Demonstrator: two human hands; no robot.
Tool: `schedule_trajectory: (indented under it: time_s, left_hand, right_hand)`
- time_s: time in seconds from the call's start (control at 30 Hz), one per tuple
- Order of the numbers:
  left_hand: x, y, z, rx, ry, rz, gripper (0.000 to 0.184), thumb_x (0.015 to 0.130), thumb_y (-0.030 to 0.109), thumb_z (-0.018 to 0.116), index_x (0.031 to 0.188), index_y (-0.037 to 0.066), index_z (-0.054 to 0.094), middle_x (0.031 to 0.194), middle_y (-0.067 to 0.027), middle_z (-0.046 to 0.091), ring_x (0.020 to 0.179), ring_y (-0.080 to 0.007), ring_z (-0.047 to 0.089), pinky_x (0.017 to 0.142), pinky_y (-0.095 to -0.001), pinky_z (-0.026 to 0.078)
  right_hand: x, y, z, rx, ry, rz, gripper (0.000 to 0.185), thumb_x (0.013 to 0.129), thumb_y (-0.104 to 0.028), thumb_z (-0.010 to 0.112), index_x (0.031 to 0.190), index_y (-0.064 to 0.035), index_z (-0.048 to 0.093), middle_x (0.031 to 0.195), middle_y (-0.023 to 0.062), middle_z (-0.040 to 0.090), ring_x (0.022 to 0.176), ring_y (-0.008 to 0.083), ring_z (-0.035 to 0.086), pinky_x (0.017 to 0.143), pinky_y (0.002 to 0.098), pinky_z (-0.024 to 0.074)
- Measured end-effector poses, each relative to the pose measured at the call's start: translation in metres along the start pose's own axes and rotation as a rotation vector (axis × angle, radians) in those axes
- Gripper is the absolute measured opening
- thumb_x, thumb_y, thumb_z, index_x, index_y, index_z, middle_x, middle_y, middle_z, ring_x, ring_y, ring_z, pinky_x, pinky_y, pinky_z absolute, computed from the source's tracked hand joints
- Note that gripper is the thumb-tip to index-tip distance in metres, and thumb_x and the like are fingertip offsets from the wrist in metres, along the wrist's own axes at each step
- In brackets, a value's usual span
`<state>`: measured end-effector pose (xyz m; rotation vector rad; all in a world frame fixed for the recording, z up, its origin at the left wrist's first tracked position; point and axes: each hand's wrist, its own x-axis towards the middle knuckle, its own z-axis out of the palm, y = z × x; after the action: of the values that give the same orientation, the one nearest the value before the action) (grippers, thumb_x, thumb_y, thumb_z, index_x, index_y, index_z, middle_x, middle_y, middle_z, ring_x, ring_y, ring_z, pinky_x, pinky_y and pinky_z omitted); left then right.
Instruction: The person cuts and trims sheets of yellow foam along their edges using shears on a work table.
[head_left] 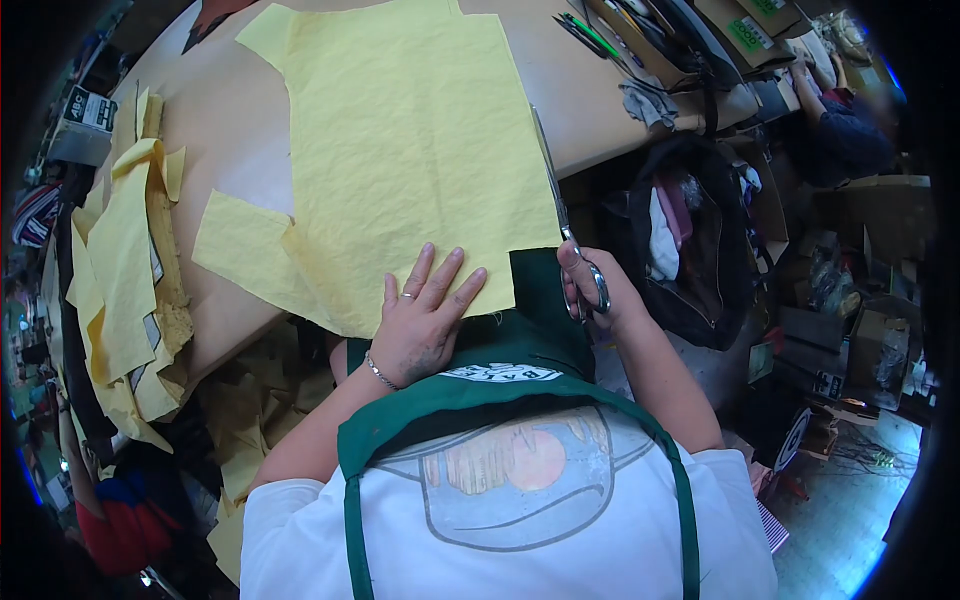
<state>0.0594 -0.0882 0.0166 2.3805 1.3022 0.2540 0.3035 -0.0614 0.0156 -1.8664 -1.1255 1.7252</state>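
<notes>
From afar I see a plain pale yellow sheet [410, 140], tan table [225, 140] under it, yellow scraps [118, 275] left of it, silver scissors [562, 213] at its right edge, green apron [550, 325] with white print [500, 372] below it.

Tabletop [230, 130] lies open between yellow sheet [415, 150] and scraps [118, 285]

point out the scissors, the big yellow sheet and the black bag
Scissors [557, 199], head view: blade near the pivot.
Yellow sheet [415, 150], head view: its broad middle.
Black bag [737, 240], head view: its side wall.
</notes>
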Motion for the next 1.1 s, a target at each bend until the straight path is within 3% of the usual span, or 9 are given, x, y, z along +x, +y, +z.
schedule_trajectory:
  time_s: [0.57,0.67,1.1]
  left_hand:
    - [-0.001,-0.002,0.000,-0.006,0.022,0.011,0.056,0.074,0.005,0.049,0.126,0.022,0.038,0.136,-0.0069,0.026,0.127,-0.0341,0.020,0.087,-0.0644,0.025]
    - [-0.002,-0.002,0.000,0.004,0.011,0.028,0.058,0.073,0.006,0.050,0.127,0.024,0.037,0.136,-0.0066,0.027,0.127,-0.0338,0.021,0.087,-0.0645,0.026]
    - [-0.009,0.000,-0.008,-0.032,-0.060,0.042,0.062,0.069,0.002,0.051,0.127,0.023,0.037,0.137,-0.0064,0.026,0.127,-0.0326,0.020,0.089,-0.0639,0.024]
  right_hand:
    - [-0.006,0.001,0.002,-0.092,0.023,0.005,0.069,0.064,-0.070,0.050,0.066,-0.0019,0.049,0.050,0.0021,0.046,0.040,0.0082,0.048,0.037,0.0222,0.0391]
    - [-0.003,-0.006,0.002,0.000,-0.012,0.046,0.058,0.071,-0.066,0.047,0.063,-0.0083,0.042,0.050,-0.0004,0.042,0.041,0.0087,0.045,0.040,0.0217,0.0372]
    - [0.009,-0.022,0.005,0.108,0.025,0.050,0.060,0.067,-0.068,0.050,0.063,-0.0093,0.041,0.049,-0.0008,0.040,0.038,0.0089,0.041,0.038,0.0215,0.0352]
